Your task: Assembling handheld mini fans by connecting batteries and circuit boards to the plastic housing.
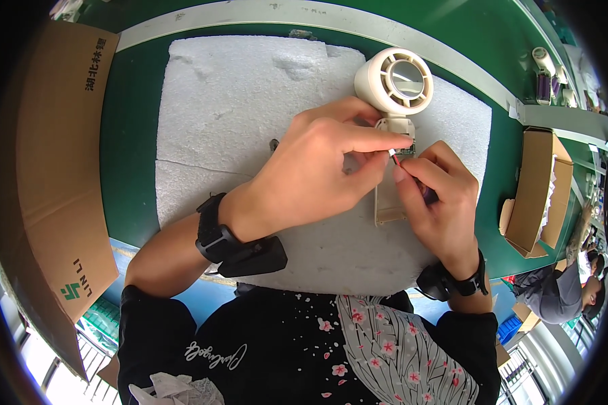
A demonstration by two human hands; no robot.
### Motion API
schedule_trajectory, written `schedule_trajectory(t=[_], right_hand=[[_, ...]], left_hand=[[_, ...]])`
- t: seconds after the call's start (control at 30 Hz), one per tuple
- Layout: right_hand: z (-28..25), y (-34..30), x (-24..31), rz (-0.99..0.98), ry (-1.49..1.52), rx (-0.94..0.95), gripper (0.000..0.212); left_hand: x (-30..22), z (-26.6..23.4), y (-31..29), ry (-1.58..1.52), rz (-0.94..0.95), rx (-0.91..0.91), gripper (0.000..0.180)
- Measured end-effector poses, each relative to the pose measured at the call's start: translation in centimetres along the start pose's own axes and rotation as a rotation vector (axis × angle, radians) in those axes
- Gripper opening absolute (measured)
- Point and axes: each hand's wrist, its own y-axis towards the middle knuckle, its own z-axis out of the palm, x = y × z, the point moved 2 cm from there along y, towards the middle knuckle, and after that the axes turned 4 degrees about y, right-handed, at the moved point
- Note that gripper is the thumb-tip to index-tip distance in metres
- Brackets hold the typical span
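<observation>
A cream handheld fan [370, 81] lies on a white foam pad [230, 88], its round head away from me and its handle housing open. A small green circuit board [412, 144] shows in the handle. My left hand [311, 165] is closed on the fan near its neck, with the index finger stretched over the board. Between my right thumb and index finger are thin red and black wires [396, 160] with a small white plug [392, 152] at the left fingertips. A dark purple battery [428, 196] shows partly within my right hand [449, 202]. Whether the plug touches the board, I cannot tell.
A large cardboard box [61, 169] stands at the left. At the right is an open small carton [537, 189] with white contents. More fan parts [544, 67] sit at the far right, beyond a metal rail [479, 77]. Another person [561, 290] is at the right edge.
</observation>
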Motion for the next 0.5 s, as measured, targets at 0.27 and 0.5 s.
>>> schedule_trajectory(t=[0.27,0.5], right_hand=[[-0.01,-0.26,0.14,0.019,0.029,0.047,0.007],[0.01,-0.18,0.14,0.023,0.002,0.039,0.008]], left_hand=[[0.31,-0.07,-0.01,-0.013,0.020,0.026,0.039],[0.18,-0.20,-0.02,-0.009,0.000,0.041,0.039]])
